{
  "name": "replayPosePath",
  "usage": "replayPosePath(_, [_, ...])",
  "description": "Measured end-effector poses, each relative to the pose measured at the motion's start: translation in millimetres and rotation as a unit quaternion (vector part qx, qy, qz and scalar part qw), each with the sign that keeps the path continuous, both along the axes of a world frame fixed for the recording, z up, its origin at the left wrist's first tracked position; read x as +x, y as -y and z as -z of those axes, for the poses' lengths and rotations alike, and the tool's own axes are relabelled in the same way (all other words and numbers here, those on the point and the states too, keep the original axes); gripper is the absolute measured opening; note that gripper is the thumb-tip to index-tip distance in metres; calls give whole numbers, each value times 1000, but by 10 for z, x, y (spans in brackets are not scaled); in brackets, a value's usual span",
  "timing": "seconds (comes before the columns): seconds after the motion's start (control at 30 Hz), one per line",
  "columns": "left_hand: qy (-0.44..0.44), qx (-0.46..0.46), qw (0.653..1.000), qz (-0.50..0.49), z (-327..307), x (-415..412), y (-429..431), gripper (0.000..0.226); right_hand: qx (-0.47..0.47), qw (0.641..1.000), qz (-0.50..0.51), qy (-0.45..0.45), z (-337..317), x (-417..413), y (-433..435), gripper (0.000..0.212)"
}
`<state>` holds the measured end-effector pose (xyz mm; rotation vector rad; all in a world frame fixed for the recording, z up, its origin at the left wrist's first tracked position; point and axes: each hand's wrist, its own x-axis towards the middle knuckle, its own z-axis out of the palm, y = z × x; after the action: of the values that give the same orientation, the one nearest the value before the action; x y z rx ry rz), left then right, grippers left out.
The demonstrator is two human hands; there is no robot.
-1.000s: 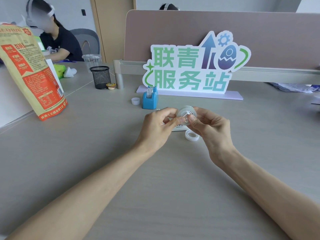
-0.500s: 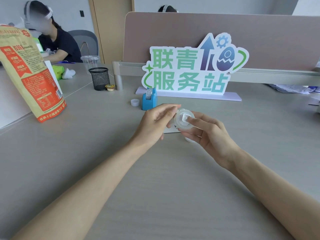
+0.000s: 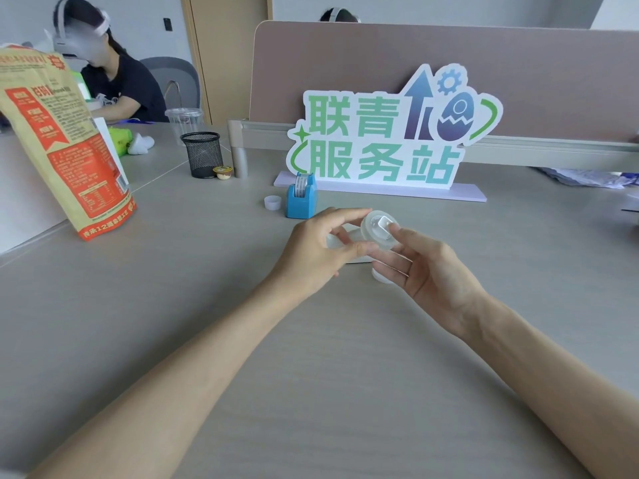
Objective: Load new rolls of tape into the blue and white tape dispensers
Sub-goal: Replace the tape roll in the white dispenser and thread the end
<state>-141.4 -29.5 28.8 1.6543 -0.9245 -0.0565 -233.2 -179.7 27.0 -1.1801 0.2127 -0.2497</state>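
The tape roll point(image 3: 377, 233) is in the air at the centre of my view, flat face towards the camera, with a white hub point(image 3: 383, 225) seated in its core. My right hand point(image 3: 428, 274) clamps it from 4 o'clock, thumb on the face and fingers behind. My left hand point(image 3: 318, 250) comes in from 9 o'clock, and its index finger and thumb pinch the rim top and bottom.

I judge this to be the white dispenser's turn, with the hub being pressed home in the new roll. The white dispenser point(image 3: 358, 260) lies on the table point(image 3: 345, 375) directly beneath the hands and is mostly hidden, so I cannot tell which way its cradle faces. A second roll point(image 3: 379, 277) peeks out at 6 o'clock, under the right fingers.

At 10 o'clock the blue dispenser point(image 3: 301, 198) stands upright with a roll already in it, and a loose white ring point(image 3: 272, 202) sits just beside it at its 9 o'clock. Beyond, at 12 o'clock, stands the sign point(image 3: 390, 140).

Next I need the hub square in the core. Then the left hand should free the dispenser and steady it while the right lowers the hub ends into the slots, tape end leading towards the cutter.
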Motion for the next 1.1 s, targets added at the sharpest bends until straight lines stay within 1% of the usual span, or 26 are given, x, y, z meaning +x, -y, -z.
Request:
replayPosePath(0.03, [1,-2,1000,-7,0,4,2,39,-9,1000,-1,-3,1,5,-3,50])
replayPosePath(0.07, [3,-6,1000,-16,6,9,6,36,-10,1000,-1,-5,0,7,-8,56])
replayPosePath(0.1, [8,-12,1000,-25,13,15,9,31,-7,1000,-2,-4,7,12,-7,54])
replayPosePath(0.17, [13,-33,999,-41,25,36,7,19,-7,1000,0,-3,23,18,-7,34])
replayPosePath(0.23, [1,-46,998,-44,26,69,-3,13,-15,1000,1,-4,30,15,-20,22])
replayPosePath(0.3, [-14,-47,998,-36,14,80,-6,13,-19,1000,4,-3,34,14,-31,22])
replayPosePath(0.37, [-25,-44,998,-31,5,62,7,16,-30,1000,8,-1,36,10,-34,25])
replayPosePath(0.57, [-29,-16,999,-26,48,-10,25,41,-37,998,40,20,39,2,-29,23])
replayPosePath(0.63, [-19,-14,999,-32,59,-25,32,44,-29,998,54,23,42,6,-25,21])
replayPosePath(0.7, [-17,-26,999,-40,49,-41,34,41,-26,998,58,23,48,12,-23,25])
replayPosePath(0.87, [-10,-53,997,-56,16,-57,21,24,-25,998,59,19,49,17,-50,28])
replayPosePath(0.97, [-9,-52,997,-58,19,-39,19,18,-22,997,67,18,45,13,-52,29])
replayPosePath(1.1, [-6,-41,997,-70,10,-2,8,10,-41,997,68,15,33,2,-64,30])
